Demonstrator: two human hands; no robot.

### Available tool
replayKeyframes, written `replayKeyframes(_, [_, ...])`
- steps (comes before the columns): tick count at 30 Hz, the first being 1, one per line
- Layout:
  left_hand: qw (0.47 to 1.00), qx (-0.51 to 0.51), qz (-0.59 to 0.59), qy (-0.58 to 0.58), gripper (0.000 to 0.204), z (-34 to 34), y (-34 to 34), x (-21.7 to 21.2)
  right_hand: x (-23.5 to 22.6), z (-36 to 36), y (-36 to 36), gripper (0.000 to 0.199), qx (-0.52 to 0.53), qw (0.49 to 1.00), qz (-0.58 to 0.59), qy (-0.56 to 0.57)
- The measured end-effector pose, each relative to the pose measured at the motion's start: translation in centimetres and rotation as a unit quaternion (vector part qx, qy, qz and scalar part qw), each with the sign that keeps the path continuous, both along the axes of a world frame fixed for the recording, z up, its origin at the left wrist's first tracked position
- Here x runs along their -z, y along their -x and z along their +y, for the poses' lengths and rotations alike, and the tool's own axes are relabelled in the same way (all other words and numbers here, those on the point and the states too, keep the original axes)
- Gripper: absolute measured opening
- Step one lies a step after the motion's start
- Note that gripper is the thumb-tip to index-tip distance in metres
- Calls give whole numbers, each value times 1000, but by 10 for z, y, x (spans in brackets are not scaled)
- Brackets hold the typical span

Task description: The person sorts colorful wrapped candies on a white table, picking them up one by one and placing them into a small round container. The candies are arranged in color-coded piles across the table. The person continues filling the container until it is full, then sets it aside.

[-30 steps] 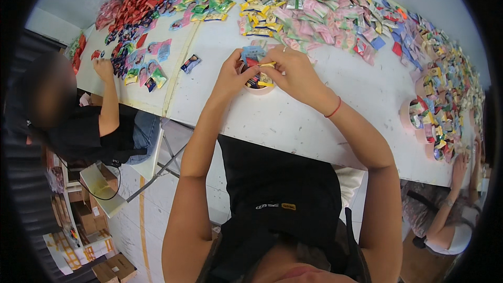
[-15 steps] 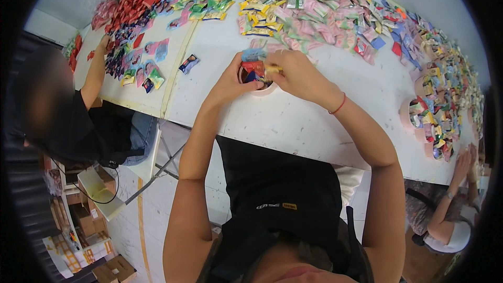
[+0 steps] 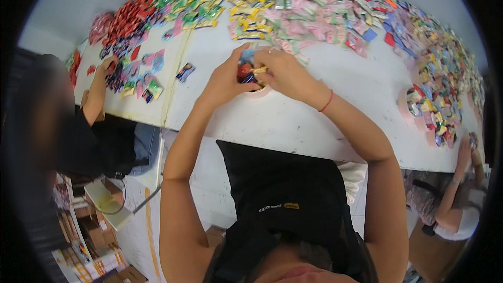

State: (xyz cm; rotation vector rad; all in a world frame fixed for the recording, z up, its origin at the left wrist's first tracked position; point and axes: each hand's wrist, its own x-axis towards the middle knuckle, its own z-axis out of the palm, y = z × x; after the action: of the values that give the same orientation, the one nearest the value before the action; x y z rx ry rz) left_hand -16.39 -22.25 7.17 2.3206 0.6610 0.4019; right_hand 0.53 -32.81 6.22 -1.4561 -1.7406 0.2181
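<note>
Here the right hand (image 3: pixel 287 72) pinches a yellow packet (image 3: pixel 260 69) at the mouth of the pink tub (image 3: pixel 258 94), the left hand (image 3: pixel 226 81) curled round the tub's left side! Beyond the tub, pink-and-green packets (image 3: pixel 309 23) heap across the worktop (image 3: pixel 314 120); left of it, a blue packet (image 3: pixel 185 72).

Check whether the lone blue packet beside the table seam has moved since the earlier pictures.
No: the blue packet lies just right of the table seam, as before; only the view shifted.
</note>
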Motion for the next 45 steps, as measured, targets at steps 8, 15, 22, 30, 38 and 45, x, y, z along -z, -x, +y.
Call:
replayKeyframes(8, [992, -34, -92, 75, 65, 14, -13, 44, 4, -20, -29, 19, 7, 995, 94, -15])
replayKeyframes(15, [971, -17, -112, 209, 57, 6, -17, 37, 25, -70, -173, 36, 304, 943, -137, -2])
replayKeyframes(22, [947, 38, -149, 283, 60, 9, -17, 43, 48, -32, -200, 23, 254, 903, -346, 7])
replayKeyframes(30, [957, 27, -134, 257, 60, 8, -14, 40, -8, -60, -109, 16, 207, 973, -9, -99])
replayKeyframes(38, [977, 39, -81, 192, 60, 17, -8, 46, 1, -25, -6, 6, -66, 990, -122, -11])
replayKeyframes(45, [930, 105, -133, 325, 71, 10, 1, 39, 7, -28, 4, 16, 7, 1000, -16, -12])
